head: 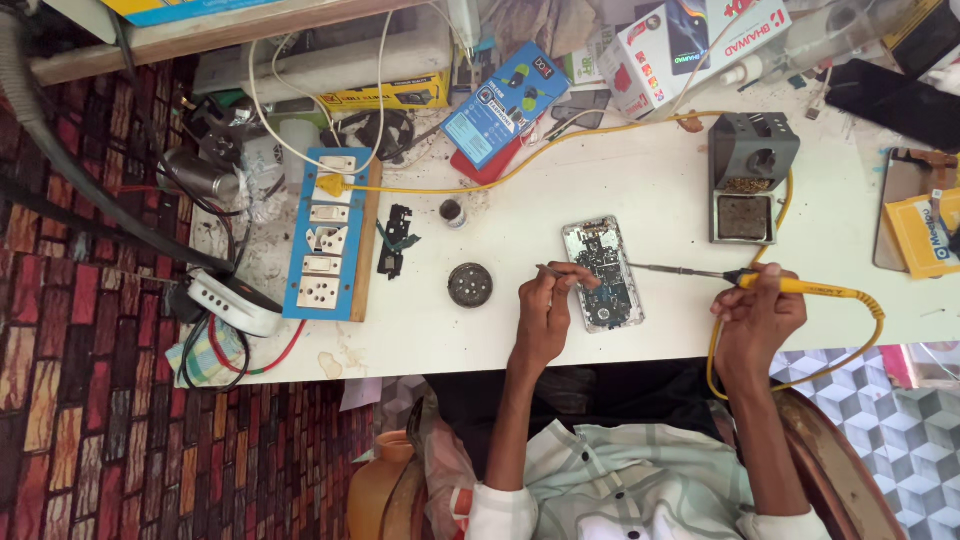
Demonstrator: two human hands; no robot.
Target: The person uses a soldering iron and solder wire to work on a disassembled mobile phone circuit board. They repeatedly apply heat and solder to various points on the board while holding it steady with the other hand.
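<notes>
L hand point(545, 315) rests on the white worktable point(620, 190) at the left edge of the opened phone point(603, 273), fingers pinched around thin tweezers point(562, 271) whose tips lie over the phone's exposed circuit board. Phone lies flat, back cover off, approx. centre of the table, just in front of the person. R hand point(757, 310) is closed around the yellow handle of a soldering iron point(745, 278); the metal tip points left and ends near the phone's right edge, contact w/ board cannot be told. Iron's yellow cable point(872, 330) loops off the handle's rear and down past the table edge. Behind the R hand: grey soldering stand point(750, 175) w/ sponge tray. Left of the phone: small round dark tin point(470, 285), a smaller round pot point(452, 212), a black phone part point(396, 240), and a blue power strip point(330, 235) w/ a yellow plug inserted. Blue box point(505, 103) and other cartons sit along the far edge.
</notes>
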